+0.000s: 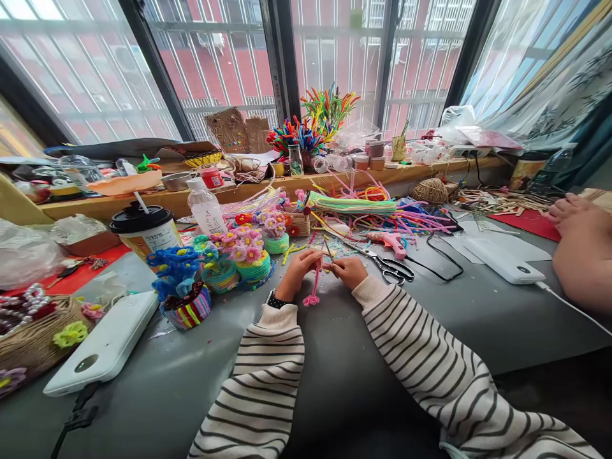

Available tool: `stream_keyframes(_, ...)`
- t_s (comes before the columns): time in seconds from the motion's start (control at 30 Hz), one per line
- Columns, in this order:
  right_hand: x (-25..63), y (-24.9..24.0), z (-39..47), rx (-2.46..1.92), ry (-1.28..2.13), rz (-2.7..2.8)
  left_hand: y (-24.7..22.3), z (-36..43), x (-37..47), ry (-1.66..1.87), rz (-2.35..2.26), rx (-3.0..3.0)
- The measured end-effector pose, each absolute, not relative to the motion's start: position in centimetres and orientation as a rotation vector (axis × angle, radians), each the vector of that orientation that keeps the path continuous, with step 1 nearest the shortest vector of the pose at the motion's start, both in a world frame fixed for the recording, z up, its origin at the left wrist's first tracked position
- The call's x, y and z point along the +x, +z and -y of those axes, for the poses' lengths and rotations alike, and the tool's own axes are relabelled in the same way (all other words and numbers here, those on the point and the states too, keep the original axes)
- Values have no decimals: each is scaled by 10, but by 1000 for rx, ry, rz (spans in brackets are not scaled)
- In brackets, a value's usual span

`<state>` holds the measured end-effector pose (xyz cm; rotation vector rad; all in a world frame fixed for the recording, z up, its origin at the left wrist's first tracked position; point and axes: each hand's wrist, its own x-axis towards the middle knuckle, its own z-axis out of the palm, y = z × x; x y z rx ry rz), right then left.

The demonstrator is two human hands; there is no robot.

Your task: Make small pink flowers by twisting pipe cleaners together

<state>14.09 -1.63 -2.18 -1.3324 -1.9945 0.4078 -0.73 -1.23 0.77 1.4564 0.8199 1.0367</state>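
Near the middle of the grey table, my left hand [302, 269] pinches a pink pipe cleaner [316, 280], whose looped flower-like end hangs below the fingers. Close on its right, my right hand [349, 271] is closed, its fingertips around a small dark pointed thing [327, 247] that looks like a tool tip; its exact shape is hard to make out. The two hands are a short gap apart. Pipe-cleaner flower pots stand left of my left hand: a blue one [184, 287] and a pink-flowered one [251, 261].
Black-handled scissors [392, 269] and a pink glue gun [389, 242] lie right of my hands. Pipe cleaners [354, 204] are heaped behind. A lidded cup [146, 229] and white device [105, 344] stand left. Another white device [504, 260] and another person's arm [586, 248] are right.
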Motion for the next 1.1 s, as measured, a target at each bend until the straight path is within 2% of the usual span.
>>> stream_keyframes(0.43,136,-14,24,-1444,349,2086,9,12,-8,1002,-824,1525)
stream_keyframes(1.1,136,-19,20,-1388,379,2081,9,14,-8,1003,-776,1504)
